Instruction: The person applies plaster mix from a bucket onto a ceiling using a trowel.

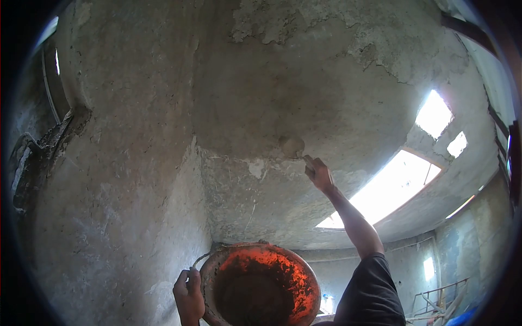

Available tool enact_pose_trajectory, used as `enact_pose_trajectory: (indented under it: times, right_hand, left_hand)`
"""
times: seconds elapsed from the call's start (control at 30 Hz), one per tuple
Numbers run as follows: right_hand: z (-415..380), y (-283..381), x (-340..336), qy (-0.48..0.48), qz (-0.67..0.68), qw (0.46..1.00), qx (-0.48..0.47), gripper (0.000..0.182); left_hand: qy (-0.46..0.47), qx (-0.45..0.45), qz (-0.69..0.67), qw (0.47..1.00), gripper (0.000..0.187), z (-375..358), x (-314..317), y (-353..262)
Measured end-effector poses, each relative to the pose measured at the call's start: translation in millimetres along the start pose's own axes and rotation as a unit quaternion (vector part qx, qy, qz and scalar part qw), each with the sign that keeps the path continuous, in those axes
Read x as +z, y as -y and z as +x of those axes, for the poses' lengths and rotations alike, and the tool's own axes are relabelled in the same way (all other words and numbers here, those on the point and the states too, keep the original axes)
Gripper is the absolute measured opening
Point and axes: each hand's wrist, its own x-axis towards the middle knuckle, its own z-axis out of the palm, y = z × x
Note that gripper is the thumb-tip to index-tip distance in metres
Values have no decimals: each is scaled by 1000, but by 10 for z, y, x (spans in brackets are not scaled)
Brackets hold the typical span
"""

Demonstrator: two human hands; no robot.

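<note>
My right hand (319,174) is closed around the handle of a trowel (293,146). Its rounded blade lies against the grey plastered wall (261,98), at the lower border of a smoother, darker patch. Low in the view, my left hand (188,298) grips the thin handle of a bucket (260,251), beside its left rim. Orange shows on the bucket's inner wall through smears of grey mortar. Dark mortar (253,299) lies in the bottom of the bucket, though its depth is hard to judge.
A second wall (125,163) meets the plastered one in a corner at left. Rough, flaking plaster (304,22) runs along the top. At right, a bright window opening (399,187) cuts the wall. Metal scaffolding (435,304) stands at the lower right.
</note>
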Motion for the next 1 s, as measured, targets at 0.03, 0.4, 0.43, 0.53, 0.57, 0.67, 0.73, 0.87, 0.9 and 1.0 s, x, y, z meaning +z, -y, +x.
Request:
enact_pose_trajectory:
  times: [0.03, 0.4, 0.43, 0.53, 0.57, 0.67, 0.73, 0.87, 0.9, 1.0]
  right_hand:
    - [16, 36, -55, 1, 12, 1000, 14, 47]
    - [329, 91, -51, -64, 38, 997, 8, 43]
    - [289, 86, -27, -29, 54, 998, -19, 41]
    - [247, 95, -36, -77, 89, 989, -89, 42]
    - [271, 61, -101, -81, 87, 989, -88, 42]
    - [603, 143, -599, -138, 87, 982, 93, 46]
    - [990, 39, -991, -207, -19, 972, 110, 49]
    - [1696, -63, -1568, -368, -39, 927, 57, 42]
    - [1855, -167, -1659, -390, -69, 917, 43, 41]
    - [1888, -201, -1541, -395, -86, 914, 42, 41]
  left_hand:
    - [6, -4, -5, 1000, 37, 11, 7, -4]
    - [-50, 43, 19, 998, 39, 15, 76, 81]
    - [-78, 71, 31, 994, 40, 20, 89, 106]
    - [-20, 39, 11, 999, 42, 57, 33, 109]
    - [-18, 43, 11, 999, 42, 63, 28, 87]
    - [-3, 17, 23, 1000, 42, 61, 29, 55]
    - [-54, 86, 38, 994, 41, 82, 82, 120]
    - [-13, 46, -2, 999, 40, 120, 50, 184]
    - [-13, 45, 3, 999, 39, 119, 41, 183]
    - [-10, 37, 14, 999, 39, 117, 25, 176]
